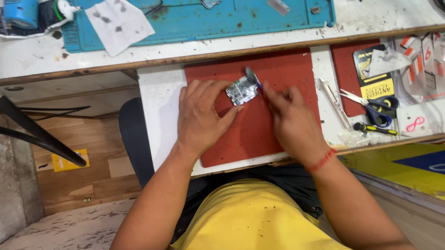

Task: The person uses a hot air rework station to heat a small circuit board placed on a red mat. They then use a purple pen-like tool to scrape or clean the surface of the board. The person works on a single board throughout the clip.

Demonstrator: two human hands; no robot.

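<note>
My left hand (202,116) pinches a small grey-green circuit board (242,90) by its left edge, holding it just above a red mat (283,68) on a pull-out white shelf (160,93). My right hand (289,120) grips a thin flat blue-grey tool (253,77) whose tip rests against the board's upper right corner. Both hands meet over the middle of the mat. A red thread band circles my right wrist.
Scissors (374,105), a small screwdriver (373,128), tweezers (334,101) and packets (428,65) lie on the shelf's right side. Above, a blue work mat (193,16) holds a stained paper (118,22). A black hose (8,105) runs at left.
</note>
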